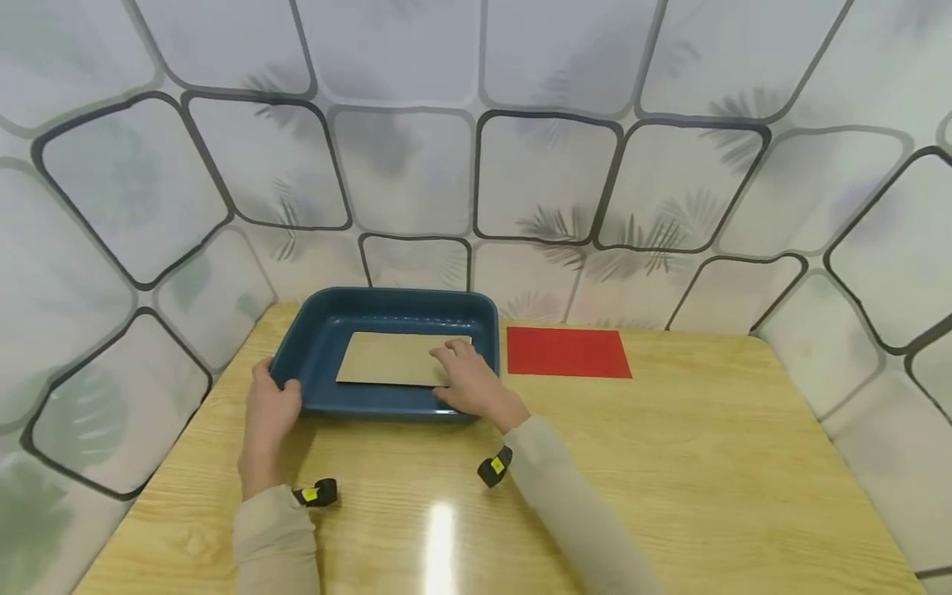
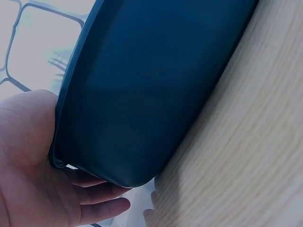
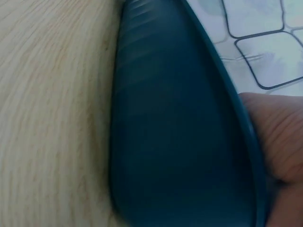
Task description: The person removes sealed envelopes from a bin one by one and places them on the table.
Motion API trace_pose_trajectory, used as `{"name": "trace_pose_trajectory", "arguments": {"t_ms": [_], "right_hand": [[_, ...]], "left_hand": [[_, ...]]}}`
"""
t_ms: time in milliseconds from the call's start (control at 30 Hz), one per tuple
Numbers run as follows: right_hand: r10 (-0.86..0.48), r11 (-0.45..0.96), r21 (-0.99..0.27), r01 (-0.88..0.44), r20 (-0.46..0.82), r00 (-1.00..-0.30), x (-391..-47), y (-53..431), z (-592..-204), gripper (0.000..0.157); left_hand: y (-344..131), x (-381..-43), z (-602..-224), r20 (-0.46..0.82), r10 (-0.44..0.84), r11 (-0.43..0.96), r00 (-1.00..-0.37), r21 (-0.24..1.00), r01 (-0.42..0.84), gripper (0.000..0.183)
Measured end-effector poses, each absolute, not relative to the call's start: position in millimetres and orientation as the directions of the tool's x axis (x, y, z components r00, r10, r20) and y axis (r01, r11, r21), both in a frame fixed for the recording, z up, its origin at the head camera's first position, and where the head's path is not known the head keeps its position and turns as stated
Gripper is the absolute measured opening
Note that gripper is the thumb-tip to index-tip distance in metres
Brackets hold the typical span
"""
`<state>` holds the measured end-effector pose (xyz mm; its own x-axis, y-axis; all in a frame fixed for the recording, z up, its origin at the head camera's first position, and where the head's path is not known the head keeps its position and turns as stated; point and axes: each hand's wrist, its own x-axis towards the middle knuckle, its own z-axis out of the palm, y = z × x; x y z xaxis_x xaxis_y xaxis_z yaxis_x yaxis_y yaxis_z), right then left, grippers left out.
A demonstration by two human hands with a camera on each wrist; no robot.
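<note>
A dark blue rectangular tray (image 1: 387, 405) with raised walls stands on the wooden table. My left hand (image 1: 271, 409) grips its front-left corner; in the left wrist view the thumb side of the left hand (image 2: 33, 161) is at the rim and the fingers are against the outer wall (image 2: 142, 94). A flat beige rectangular card (image 1: 394, 359) lies inside the tray. Over the tray's front-right wall reaches my right hand (image 1: 476, 384), its fingers resting on the card's right end. In the right wrist view the tray's wall (image 3: 180, 118) hides those fingers.
A red rectangular sheet (image 1: 568, 353) lies flat on the table (image 1: 669, 463), just right of the tray. Behind the table and along both sides stands a patterned wall (image 1: 550, 173). Each wrist wears a small black device with a yellow mark.
</note>
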<state>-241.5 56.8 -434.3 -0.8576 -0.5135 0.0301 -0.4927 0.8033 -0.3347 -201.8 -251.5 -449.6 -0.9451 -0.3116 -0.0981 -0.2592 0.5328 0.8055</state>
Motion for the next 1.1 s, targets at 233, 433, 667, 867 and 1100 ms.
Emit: {"name": "trace_pose_trajectory", "arguments": {"t_ms": [233, 433, 667, 867, 1100], "right_hand": [[-0.482, 0.804, -0.377, -0.459, 0.039, -0.876, -242.4, 59.5, -442.4, 0.058], [-0.435, 0.823, -0.379, -0.423, 0.059, -0.898, -244.6, 60.9, -444.0, 0.056], [-0.426, 0.828, -0.389, -0.404, 0.032, -0.904, -238.1, 55.9, -442.4, 0.057], [-0.404, 0.855, -0.347, -0.386, 0.021, -0.914, -238.6, 53.7, -443.5, 0.061], [-0.397, 0.877, -0.310, -0.367, -0.036, -0.917, -240.7, 52.6, -444.4, 0.065]], "left_hand": [[-248.9, -201.1, -448.8, -0.121, -0.296, 0.536, -0.948, 0.800, -0.270, 0.067], [-247.8, -204.4, -446.7, -0.102, -0.298, 0.518, -0.949, 0.818, -0.250, 0.067], [-250.0, -198.6, -448.9, -0.108, -0.324, 0.518, -0.940, 0.811, -0.272, 0.066], [-248.5, -198.8, -448.1, -0.099, -0.319, 0.527, -0.943, 0.808, -0.263, 0.066], [-247.3, -199.9, -450.0, -0.091, -0.327, 0.517, -0.941, 0.816, -0.259, 0.066]]}}
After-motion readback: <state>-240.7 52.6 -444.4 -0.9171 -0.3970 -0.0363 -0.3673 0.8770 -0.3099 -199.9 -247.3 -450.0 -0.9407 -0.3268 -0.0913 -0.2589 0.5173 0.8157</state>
